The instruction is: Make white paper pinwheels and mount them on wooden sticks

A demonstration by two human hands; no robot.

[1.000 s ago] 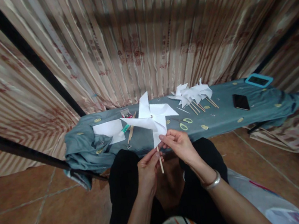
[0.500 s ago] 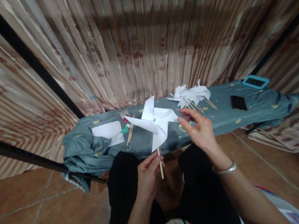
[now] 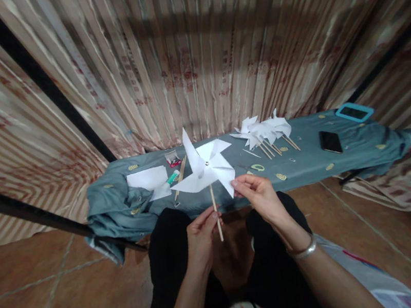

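A white paper pinwheel (image 3: 207,166) on a thin wooden stick stands upright in front of me, with a small round fastener at its centre. My left hand (image 3: 201,238) is closed around the lower part of the stick, thumb against fingers. At the lower right blade, my right hand (image 3: 261,197) has thumb and fingertips together at the paper tip. Behind the pinwheel lie thin wooden sticks (image 3: 180,179), a green and white glue stick (image 3: 172,177) and white paper sheets (image 3: 147,180).
Several finished pinwheels (image 3: 264,131) lie at the back of the cloth-covered bench (image 3: 309,166). Scissors with a yellow-green handle (image 3: 257,167), a small red box (image 3: 172,160), a black phone (image 3: 330,142) and a blue-framed device (image 3: 355,112) rest there. A black pole (image 3: 38,81) slants at left.
The pinwheel's blades have turned clockwise. My right hand has moved down and left, from beside the right blade tip onto the lower right blade. My left hand keeps the stick.
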